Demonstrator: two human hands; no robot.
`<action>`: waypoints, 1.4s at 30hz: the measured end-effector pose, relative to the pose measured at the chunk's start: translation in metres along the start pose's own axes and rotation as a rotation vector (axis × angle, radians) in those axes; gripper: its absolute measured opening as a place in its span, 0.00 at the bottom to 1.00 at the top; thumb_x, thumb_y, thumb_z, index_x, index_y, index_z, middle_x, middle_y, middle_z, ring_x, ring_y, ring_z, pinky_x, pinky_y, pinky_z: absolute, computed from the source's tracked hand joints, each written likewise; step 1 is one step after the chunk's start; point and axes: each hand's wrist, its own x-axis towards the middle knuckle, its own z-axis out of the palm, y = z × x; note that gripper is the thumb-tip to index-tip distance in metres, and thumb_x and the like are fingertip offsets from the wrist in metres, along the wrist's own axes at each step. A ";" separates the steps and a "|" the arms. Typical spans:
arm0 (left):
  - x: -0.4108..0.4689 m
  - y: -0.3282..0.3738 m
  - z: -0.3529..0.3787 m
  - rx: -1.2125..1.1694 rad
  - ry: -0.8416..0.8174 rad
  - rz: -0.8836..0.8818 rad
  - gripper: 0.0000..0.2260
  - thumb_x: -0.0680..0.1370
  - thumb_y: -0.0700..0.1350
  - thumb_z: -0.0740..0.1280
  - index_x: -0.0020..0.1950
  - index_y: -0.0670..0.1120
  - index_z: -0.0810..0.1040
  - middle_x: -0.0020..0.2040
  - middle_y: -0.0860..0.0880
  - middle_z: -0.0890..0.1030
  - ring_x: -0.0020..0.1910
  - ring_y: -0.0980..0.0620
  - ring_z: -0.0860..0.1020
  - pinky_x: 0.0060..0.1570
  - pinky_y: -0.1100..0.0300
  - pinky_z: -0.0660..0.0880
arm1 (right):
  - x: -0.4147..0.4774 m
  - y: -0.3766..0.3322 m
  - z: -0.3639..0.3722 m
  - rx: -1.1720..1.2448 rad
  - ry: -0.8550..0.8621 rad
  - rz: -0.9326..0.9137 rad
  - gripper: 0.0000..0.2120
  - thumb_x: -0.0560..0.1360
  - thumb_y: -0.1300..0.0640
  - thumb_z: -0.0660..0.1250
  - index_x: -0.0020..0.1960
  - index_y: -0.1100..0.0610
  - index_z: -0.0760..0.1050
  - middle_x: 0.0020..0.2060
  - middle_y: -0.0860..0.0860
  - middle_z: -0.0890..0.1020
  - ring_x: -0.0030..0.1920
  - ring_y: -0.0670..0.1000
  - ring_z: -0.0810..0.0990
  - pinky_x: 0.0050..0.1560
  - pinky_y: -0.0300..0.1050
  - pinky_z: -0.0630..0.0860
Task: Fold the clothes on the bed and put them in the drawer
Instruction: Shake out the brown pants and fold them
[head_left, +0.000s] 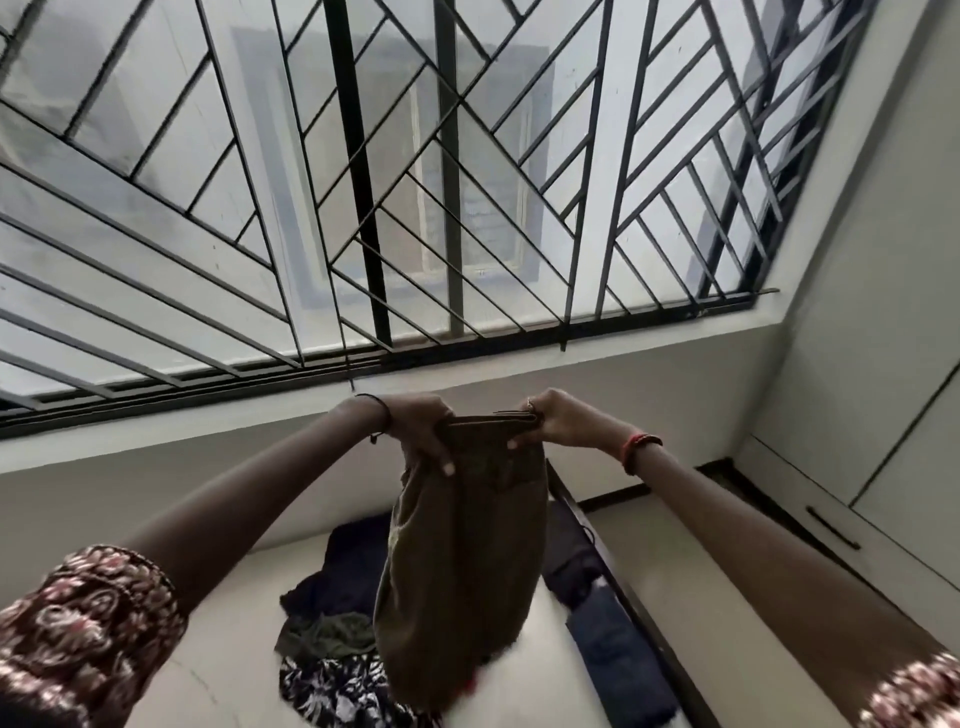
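Head view, garment: an olive-brown garment (462, 561) hangs in mid-air above the bed (228, 623). It is held by its top edge so its own weight pulls it straight and the sides can be matched.
Left hand: the left hand (421, 434) grips the left end of that edge, fingers (441, 462) curled down over the front of the cloth.
Right hand: the right hand (556, 418) pinches the right end, its fingers closed on the doubled hem. The two hands are near each other, so the piece looks already halved lengthwise.
Pile: below and behind the hanging cloth lie unfolded clothes (337, 634), dark blue, green and a black-and-white print, heaped mid-bed.
Folded stack: dark blue pieces (618, 644) sit at the bed's right edge, likely set there to be near the storage.
Drawer: a pale panel (779, 488) with a dark handle (831, 527) stands at right; whether it is the drawer I cannot tell from this angle.
Stage: early to middle, by my reading, with most of the clothes not yet folded.
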 end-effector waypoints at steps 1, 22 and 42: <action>0.000 0.001 0.007 -0.033 -0.015 0.006 0.14 0.69 0.51 0.75 0.49 0.48 0.76 0.42 0.54 0.78 0.38 0.57 0.76 0.30 0.77 0.68 | -0.007 0.003 0.007 0.011 0.001 0.008 0.14 0.70 0.60 0.74 0.35 0.47 0.72 0.32 0.46 0.74 0.33 0.43 0.72 0.38 0.38 0.70; 0.061 0.039 0.176 -0.197 -0.191 0.033 0.15 0.72 0.42 0.73 0.57 0.41 0.81 0.42 0.45 0.80 0.39 0.59 0.79 0.36 0.71 0.69 | -0.104 0.113 0.121 0.017 -0.144 0.322 0.17 0.67 0.51 0.76 0.51 0.61 0.81 0.42 0.57 0.84 0.45 0.56 0.81 0.47 0.49 0.75; 0.012 0.032 0.522 -0.042 0.308 0.182 0.16 0.75 0.35 0.58 0.61 0.37 0.75 0.60 0.36 0.77 0.46 0.43 0.82 0.44 0.57 0.79 | -0.246 0.195 0.386 -0.357 -0.113 0.101 0.31 0.52 0.55 0.82 0.54 0.59 0.81 0.54 0.53 0.83 0.56 0.51 0.81 0.59 0.50 0.75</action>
